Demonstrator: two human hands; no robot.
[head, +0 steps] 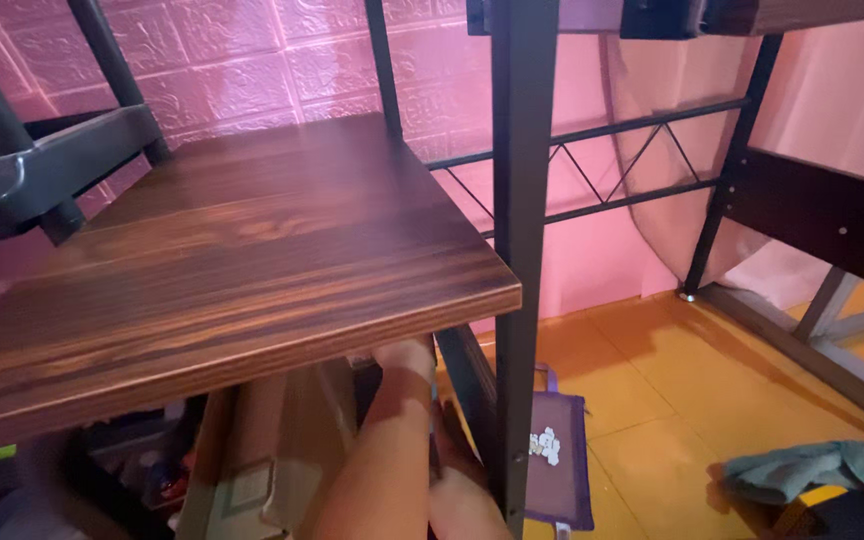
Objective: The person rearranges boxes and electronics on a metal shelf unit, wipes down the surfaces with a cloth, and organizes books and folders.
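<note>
the fingers of one hand [404,356] are tucked up under the front edge of the dark brown, wood-grained rectangular shelf board [222,260], so they are hidden and it cannot be told how far they are curled or whether anything is gripped; the knuckles are seen touching the underside near the board's front right corner. which hand it is cannot be made out for certain. the bare forearm [377,460] is raised steeply from the bottom edge of the view. beside it, lower and to the right, a second rounded patch of skin [467,505] is seen against the black, matte metal upright post [520,250]; its fingers are not shown.

the board is smooth and slightly glossy, streaked with darker bands, and is set flat, level, with its right corner against the post. behind the forearm a tall, plain tan cardboard box [252,450] is stood under the board. to the right of the post a flat purple fabric bag [557,455] with a pale flower patch is laid on the glossy orange tiled floor [672,400]. a crumpled teal cloth [822,470] is laid well apart, at the lower right. thin black metal cross-braces [612,165] are stretched before the pink embossed brick-pattern wall [252,55]. at the far left a grey plastic tray edge [42,170] is held on slanted dark tubes.
</note>
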